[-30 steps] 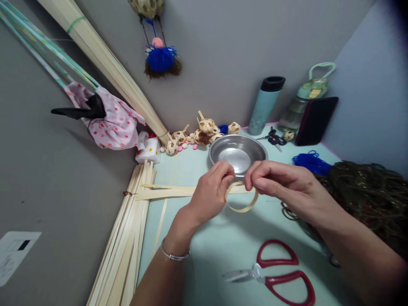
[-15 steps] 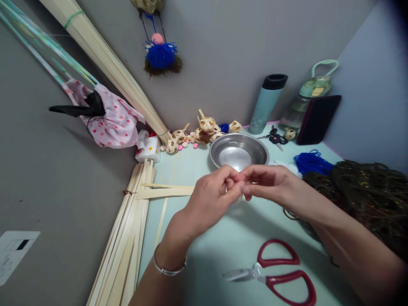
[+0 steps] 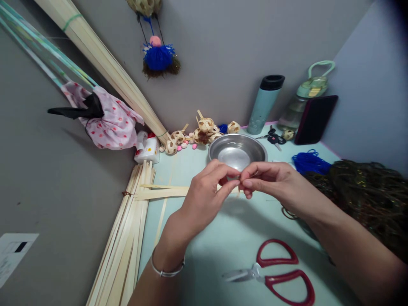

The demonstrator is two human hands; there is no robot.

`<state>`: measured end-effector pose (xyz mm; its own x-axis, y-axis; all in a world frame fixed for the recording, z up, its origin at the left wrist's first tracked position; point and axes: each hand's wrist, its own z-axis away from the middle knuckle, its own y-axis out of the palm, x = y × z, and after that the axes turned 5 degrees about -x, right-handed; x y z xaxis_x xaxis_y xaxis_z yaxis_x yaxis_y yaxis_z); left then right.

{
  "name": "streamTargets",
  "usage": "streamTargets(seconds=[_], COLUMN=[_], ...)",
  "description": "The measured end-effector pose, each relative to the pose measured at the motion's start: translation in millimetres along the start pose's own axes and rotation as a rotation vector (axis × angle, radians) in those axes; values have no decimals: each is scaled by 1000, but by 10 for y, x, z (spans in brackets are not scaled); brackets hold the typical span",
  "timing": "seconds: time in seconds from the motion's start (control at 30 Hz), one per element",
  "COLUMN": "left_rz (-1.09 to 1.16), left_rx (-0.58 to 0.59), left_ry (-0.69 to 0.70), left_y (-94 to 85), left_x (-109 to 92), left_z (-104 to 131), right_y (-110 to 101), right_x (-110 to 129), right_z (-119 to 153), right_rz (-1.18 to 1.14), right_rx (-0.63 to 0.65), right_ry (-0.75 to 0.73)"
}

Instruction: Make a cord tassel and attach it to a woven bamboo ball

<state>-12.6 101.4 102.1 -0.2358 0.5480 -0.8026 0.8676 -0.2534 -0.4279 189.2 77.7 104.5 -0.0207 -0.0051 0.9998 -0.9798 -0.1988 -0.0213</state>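
My left hand (image 3: 210, 187) and my right hand (image 3: 267, 180) meet fingertip to fingertip just in front of the steel bowl (image 3: 237, 153). Both are closed in a pinch around something tiny between them, too small to name. Behind and under my left hand, pale flat strips (image 3: 165, 193) lie across the table. Below the hands rests a pair of scissors (image 3: 258, 272) with red handles, its blades pointing left.
Bundled bamboo-like strips (image 3: 127, 238) lie at left; more (image 3: 108, 63) lean on the wall. Small woven balls (image 3: 205, 124) line the back. A tumbler (image 3: 266, 104), a water bottle (image 3: 296, 102) and a phone (image 3: 315, 120) stand behind. Blue yarn (image 3: 310, 162) and dark yarn (image 3: 366, 199) lie right.
My fingers have shifted slightly, opening a small gap between the two pinches where a tiny thing shows. The scissors and bowl stay where they were; the view has moved a little.
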Motion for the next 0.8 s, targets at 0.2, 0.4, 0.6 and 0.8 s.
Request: streamTargets(seconds=[0.2, 0.4, 0.6, 0.8], left_rz=[-118, -32, 180, 295], left_rx=[100, 35, -39, -154], left_ry=[-15, 38, -1, -8], left_y=[-65, -48, 169, 291], left_x=[-27, -88, 31, 95], left_z=[-5, 2, -8, 8], right_y=[-8, 16, 89, 158], right_x=[-25, -10, 30, -4], right_z=[-9, 1, 76, 130], right_rz=[-20, -22, 108, 789], right_rx=[-13, -17, -78, -350], right_ry=[11, -1, -172, -744])
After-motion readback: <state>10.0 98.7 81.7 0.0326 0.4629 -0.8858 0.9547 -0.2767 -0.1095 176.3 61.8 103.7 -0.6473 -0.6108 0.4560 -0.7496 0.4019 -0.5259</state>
